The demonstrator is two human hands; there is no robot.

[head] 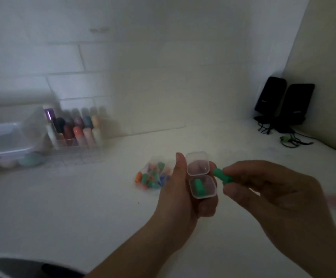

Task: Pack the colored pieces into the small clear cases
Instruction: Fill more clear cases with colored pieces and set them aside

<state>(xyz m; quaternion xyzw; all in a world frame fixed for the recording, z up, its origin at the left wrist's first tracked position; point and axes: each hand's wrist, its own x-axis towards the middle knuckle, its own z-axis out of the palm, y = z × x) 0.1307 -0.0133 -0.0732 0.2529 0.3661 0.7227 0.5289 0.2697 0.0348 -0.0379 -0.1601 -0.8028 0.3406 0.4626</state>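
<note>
The left hand (185, 195) sits just below the middle of the view and holds a small clear case (202, 186) upright between thumb and curled fingers; the thumb runs up the case's left side and the fingers wrap behind and under it. The case's hinged lid (197, 163) stands open at twelve o'clock from the base. One green piece (198, 187) already lies inside the base.

At three o'clock from the case, the right hand (273, 195) pinches a second green piece (220, 175) between thumb and fingertips, fingers closed on it. That piece is just beside the case's right rim, close to it; whether it touches cannot be told.

At nine o'clock from the case, just beyond the left thumb, a small clear bag of colored pieces (153, 175) lies on the white table (83, 207): orange, green, blue and red ones show, somewhat blurred.

Further out at ten o'clock, against the tiled wall (63, 57), a clear organizer (75, 137) holds upright rounded tubes in dark, red, pink and pale colors. Left of it is a clear plastic box (2, 141), with a few pale rounded things in front of it, too blurred to name.

At two o'clock in the far corner stand two black speakers (283, 101), their cables (289, 137) trailing on the table.
</note>
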